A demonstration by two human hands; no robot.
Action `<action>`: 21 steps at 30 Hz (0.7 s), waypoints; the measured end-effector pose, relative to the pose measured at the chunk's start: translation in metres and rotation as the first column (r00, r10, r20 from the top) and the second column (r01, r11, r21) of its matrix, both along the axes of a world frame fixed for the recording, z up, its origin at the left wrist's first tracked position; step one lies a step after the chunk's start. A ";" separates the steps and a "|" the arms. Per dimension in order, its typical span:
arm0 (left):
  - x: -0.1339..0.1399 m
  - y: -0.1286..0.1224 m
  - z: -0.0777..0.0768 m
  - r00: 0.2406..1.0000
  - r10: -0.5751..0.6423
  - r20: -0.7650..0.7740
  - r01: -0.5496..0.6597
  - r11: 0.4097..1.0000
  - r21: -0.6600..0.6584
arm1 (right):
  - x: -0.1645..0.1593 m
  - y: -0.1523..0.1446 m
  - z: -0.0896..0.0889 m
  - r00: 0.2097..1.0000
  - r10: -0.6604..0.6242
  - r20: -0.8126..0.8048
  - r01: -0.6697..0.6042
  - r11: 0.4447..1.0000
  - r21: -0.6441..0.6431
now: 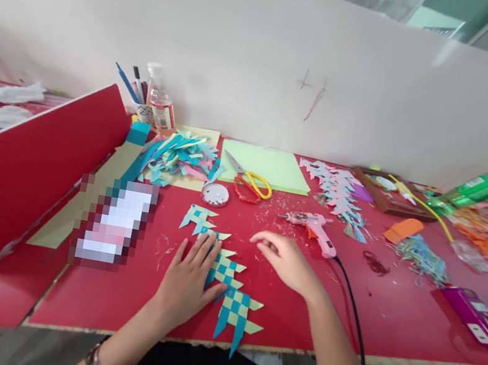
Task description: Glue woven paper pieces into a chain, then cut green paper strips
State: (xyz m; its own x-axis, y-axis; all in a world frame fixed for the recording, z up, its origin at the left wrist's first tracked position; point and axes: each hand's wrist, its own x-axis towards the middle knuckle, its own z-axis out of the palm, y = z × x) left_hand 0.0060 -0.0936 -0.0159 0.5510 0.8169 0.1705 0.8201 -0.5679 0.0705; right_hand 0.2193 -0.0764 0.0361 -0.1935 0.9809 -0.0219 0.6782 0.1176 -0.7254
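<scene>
A woven strip of teal and pale-yellow paper (224, 270) with pointed ends runs diagonally over the red tabletop, its lower end close to the front edge. My left hand (190, 277) lies flat on its left side, fingers spread, covering part of the weave. To the right of the strip is my right hand (284, 259), loosely bent with thumb and forefinger apart; I see nothing in it. A pink glue gun (314, 227) with an orange trigger lies just beyond that hand, its black cord trailing to the front edge.
Red-and-yellow scissors (250, 184) rest partly on green paper sheets (275, 166). Paper strips (189, 157) are heaped beside a clear bottle (163, 105). A phone (116, 223) lies left, near an upright red board (28, 176). At right, a green bottle (483, 187) leans.
</scene>
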 end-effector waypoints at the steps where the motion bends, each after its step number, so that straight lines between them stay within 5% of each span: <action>1: 0.000 0.000 0.000 1.000 -0.002 0.002 0.002 1.000 0.003 | 0.005 0.001 0.004 0.999 -0.034 0.003 0.034 0.999 0.031; 6: 0.000 0.001 -0.002 1.000 -0.018 0.021 0.018 1.000 0.008 | 0.029 0.000 0.029 0.965 -0.247 -0.094 0.264 0.916 0.303; 12: 0.000 0.001 -0.002 1.000 -0.013 0.023 0.013 1.000 0.016 | 0.037 -0.013 0.074 0.861 -0.369 -0.349 0.508 0.602 0.617; 15: 0.000 0.001 -0.002 1.000 -0.012 0.016 0.012 1.000 0.009 | 0.030 -0.016 0.088 0.850 -0.312 -0.425 0.527 0.517 0.675; 17: 0.000 0.001 -0.003 1.000 -0.014 0.026 0.013 1.000 0.015 | 0.023 -0.014 0.086 0.872 -0.281 -0.401 0.487 0.574 0.658; 21: -0.001 0.000 -0.003 0.999 -0.010 0.039 0.009 1.000 0.030 | 0.003 -0.001 0.056 0.993 -0.061 -0.106 0.098 0.917 0.387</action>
State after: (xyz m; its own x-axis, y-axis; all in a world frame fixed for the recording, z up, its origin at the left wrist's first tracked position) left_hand 0.0049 -0.0933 -0.0189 0.5509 0.8060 0.2164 0.8118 -0.5777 0.0849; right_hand 0.2226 -0.0769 0.0921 -0.0977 0.9199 0.3798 0.6316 0.3522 -0.6907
